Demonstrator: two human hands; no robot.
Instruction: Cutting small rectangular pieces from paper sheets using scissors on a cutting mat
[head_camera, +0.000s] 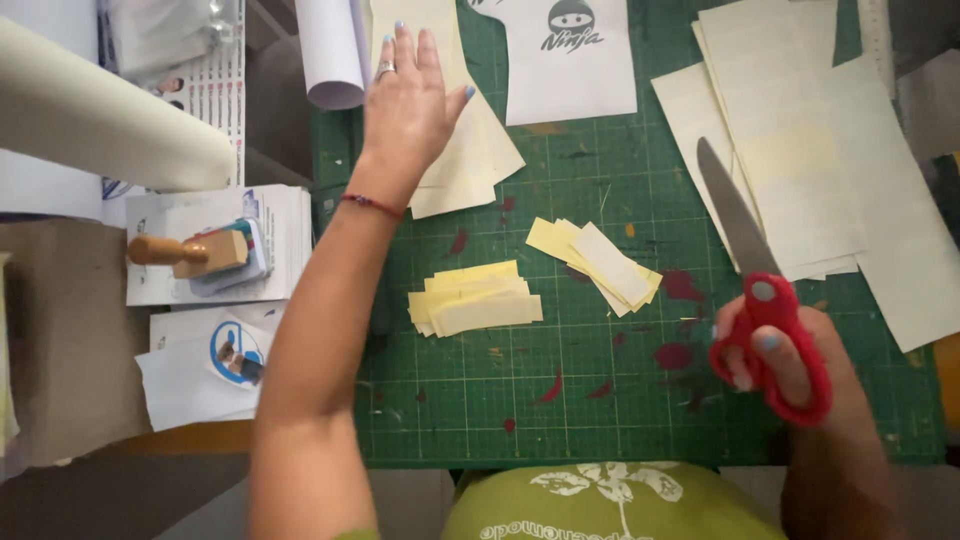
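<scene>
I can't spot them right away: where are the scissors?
In the head view, the scissors are at lower right, held in the right hand over the green mat.

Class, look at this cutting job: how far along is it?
Done: two piles of cut yellow strips lie on the green mat. In hand: the right hand holds red scissors; the left hand reaches onto uncut yellow sheets. Left: more large sheets wait at right.
</scene>
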